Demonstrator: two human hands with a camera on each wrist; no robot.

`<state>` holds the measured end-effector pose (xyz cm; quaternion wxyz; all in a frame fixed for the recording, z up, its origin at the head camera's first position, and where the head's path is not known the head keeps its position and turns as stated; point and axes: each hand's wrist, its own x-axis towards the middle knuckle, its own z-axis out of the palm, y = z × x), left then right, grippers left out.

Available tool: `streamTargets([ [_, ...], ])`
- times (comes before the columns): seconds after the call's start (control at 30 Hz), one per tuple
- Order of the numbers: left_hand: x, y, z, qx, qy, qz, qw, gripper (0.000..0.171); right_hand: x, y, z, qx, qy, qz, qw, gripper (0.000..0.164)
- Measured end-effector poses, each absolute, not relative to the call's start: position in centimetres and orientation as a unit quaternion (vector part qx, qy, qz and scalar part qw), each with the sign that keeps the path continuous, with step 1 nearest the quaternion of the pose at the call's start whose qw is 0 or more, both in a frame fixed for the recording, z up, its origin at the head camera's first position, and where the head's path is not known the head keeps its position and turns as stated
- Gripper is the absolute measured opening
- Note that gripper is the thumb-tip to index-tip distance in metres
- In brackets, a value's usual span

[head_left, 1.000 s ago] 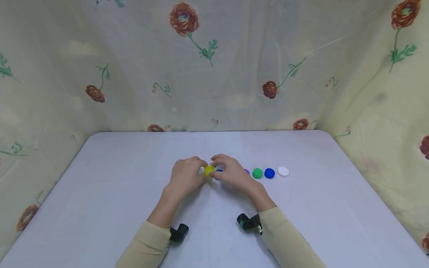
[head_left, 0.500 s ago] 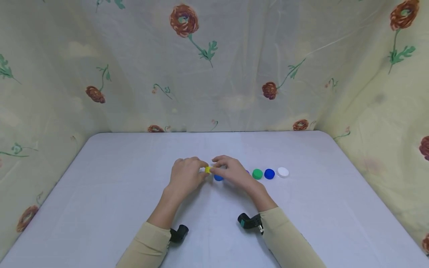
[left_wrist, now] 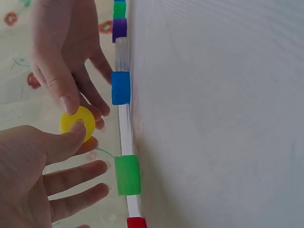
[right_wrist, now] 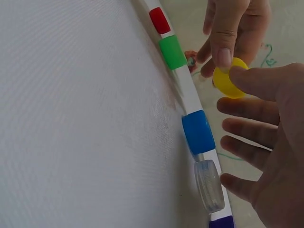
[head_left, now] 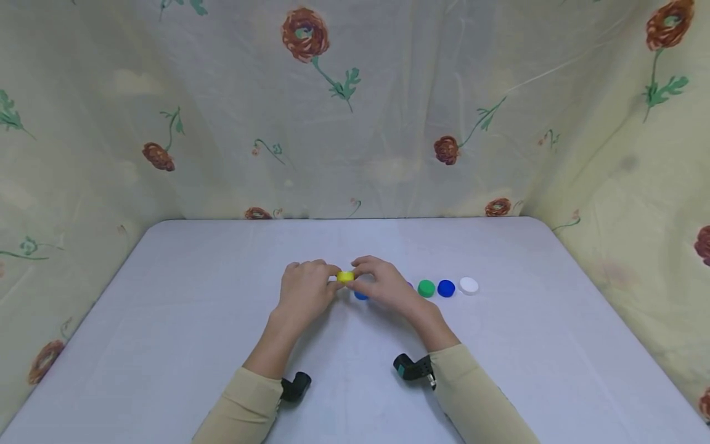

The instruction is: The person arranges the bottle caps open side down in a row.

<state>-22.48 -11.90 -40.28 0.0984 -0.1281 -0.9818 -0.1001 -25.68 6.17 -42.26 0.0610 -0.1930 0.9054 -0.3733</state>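
There's the yellow cap (head_left: 346,277), up off the desk (head_left: 344,370), higher than the light blue cap (left_wrist: 121,88) and a little to its left, and you have it from both sides: the thumb and finger of your left hand (head_left: 307,287) clamped on one edge, those of your right hand (head_left: 385,285) clamped on the other, your remaining fingers apart. Left of the light blue cap sit a green cap (left_wrist: 128,175), then a red cap (left_wrist: 137,223); to its right, a clear cap (right_wrist: 209,185) just beside it, then a purple cap (left_wrist: 119,30), a second green cap (head_left: 426,288), a dark blue cap (head_left: 446,288) and, farthest out, a white cap (head_left: 468,285).
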Motion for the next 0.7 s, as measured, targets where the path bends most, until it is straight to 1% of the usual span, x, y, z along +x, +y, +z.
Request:
streamTargets([
  [0.1, -22.51, -11.96, -40.28, -0.127, -0.982, -0.103, 0.096, 0.026, -25.73, 6.08, -42.26, -0.204, 0.915, -0.348, 0.037, 0.022],
  [0.47, -22.46, -12.1, -40.38, -0.123, -0.982, -0.116, 0.077, 0.026, -25.27, 5.87, -42.01, -0.242, 0.935, -0.251, -0.067, 0.019],
  [0.57, -22.44, -12.13, -40.46, -0.124, -0.982, -0.12, 0.078, 0.025, -25.22, 5.83, -41.97, -0.244, 0.937, -0.239, -0.075, 0.019],
  [0.7, -22.51, -12.11, -40.56, -0.123, -0.982, -0.122, 0.074, 0.025, -25.17, 5.85, -41.94, -0.238, 0.939, -0.237, -0.069, 0.019],
])
